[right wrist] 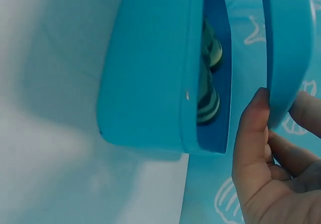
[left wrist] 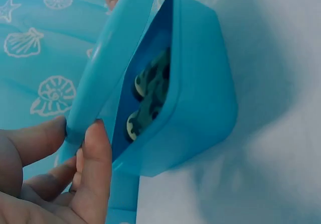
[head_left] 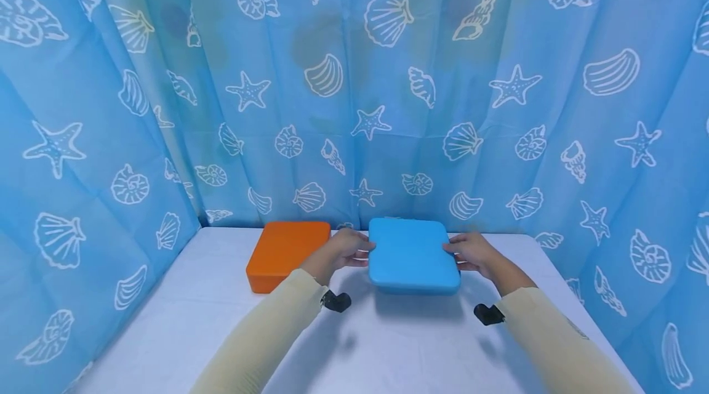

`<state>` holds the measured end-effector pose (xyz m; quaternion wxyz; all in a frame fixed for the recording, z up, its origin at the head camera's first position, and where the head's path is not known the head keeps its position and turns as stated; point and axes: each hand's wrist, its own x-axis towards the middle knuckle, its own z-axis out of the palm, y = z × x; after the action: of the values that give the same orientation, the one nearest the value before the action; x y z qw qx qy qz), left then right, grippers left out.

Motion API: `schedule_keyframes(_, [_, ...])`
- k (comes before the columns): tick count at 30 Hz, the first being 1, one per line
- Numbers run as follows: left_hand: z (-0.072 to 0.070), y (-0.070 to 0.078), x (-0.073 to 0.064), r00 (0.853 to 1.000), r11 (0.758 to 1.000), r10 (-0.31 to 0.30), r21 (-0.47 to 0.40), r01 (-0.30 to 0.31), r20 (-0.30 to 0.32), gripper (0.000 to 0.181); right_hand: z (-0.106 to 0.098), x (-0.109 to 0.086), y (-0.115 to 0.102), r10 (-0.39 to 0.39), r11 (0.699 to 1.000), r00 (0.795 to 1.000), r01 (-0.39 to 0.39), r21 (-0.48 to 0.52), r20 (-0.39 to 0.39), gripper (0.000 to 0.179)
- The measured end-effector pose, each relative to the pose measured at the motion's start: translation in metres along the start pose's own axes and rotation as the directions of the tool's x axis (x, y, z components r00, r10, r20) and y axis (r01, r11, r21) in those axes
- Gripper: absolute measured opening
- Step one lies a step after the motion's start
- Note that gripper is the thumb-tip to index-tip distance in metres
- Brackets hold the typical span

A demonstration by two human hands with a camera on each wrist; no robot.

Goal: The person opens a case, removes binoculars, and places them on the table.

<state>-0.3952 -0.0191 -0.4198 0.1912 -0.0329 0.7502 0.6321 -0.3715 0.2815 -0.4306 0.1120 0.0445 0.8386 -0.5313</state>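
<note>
1. I judge this to be partway through: the blue lid (head_left: 412,252) is off its rim and raised above the blue box (left wrist: 205,73), but neither fitted on nor set down, so placing it is left.
2. My left hand (head_left: 350,246) pinches the lid's left edge, thumb and fingers parted only by its thickness.
3. My right hand (head_left: 471,251) pinches the opposite edge in much the same way; both hands hold nothing else.
4. The box stands on the white tabletop (head_left: 221,265), beneath the lid, with a gap between them in both wrist views.
5. Inside it lie green patterned items: a blotched one (left wrist: 158,91) and a striped one (right wrist: 206,101), with pale rounded ends. I can't tell what they are.
6. The orange box (head_left: 290,249) sits to the left, near my left arm, untouched; its contents, if any, are hidden.
</note>
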Motion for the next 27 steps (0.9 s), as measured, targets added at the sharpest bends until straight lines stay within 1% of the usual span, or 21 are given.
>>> schedule_keyframes(4, [-0.004,-0.008,-0.007,0.999,1.0,0.002,-0.023,-0.001,0.032,0.036,0.001,-0.013,0.007,-0.002,1.0,1.0,0.001,0.025,0.014,0.064])
schedule_keyframes(6, [-0.005,-0.013,-0.011,0.999,1.0,0.001,-0.028,0.0,0.039,0.035,0.003,-0.02,0.01,0.003,0.999,1.0,-0.004,0.051,0.02,0.062])
schedule_keyframes(9, [-0.006,-0.021,-0.019,0.999,1.0,0.011,-0.028,-0.01,0.049,0.036,0.006,-0.033,0.013,-0.011,0.997,0.999,0.007,0.083,0.048,0.062])
schedule_keyframes(12, [-0.006,-0.028,-0.029,0.998,1.0,0.019,-0.026,-0.018,0.052,0.037,0.01,-0.044,0.017,-0.013,0.994,0.998,0.006,0.112,0.059,0.059])
schedule_keyframes(17, [-0.005,-0.042,-0.048,0.998,1.0,0.015,-0.02,-0.014,0.059,0.042,0.018,-0.061,0.027,-0.014,0.994,0.998,0.007,0.107,0.067,0.061])
schedule_keyframes(21, [-0.005,-0.056,-0.062,0.996,1.0,-0.009,-0.019,0.011,0.086,0.043,0.025,-0.076,0.034,0.005,0.994,0.996,-0.014,0.108,0.086,0.061])
schedule_keyframes(25, [-0.003,-0.065,-0.071,0.994,0.999,-0.009,-0.032,0.012,0.108,0.041,0.027,-0.086,0.038,0.027,0.992,0.995,-0.039,0.122,0.1,0.06])
schedule_keyframes(27, [-0.002,-0.069,-0.074,0.994,1.0,0.001,-0.03,0.003,0.11,0.04,0.027,-0.089,0.039,0.04,0.991,0.994,-0.053,0.124,0.104,0.061])
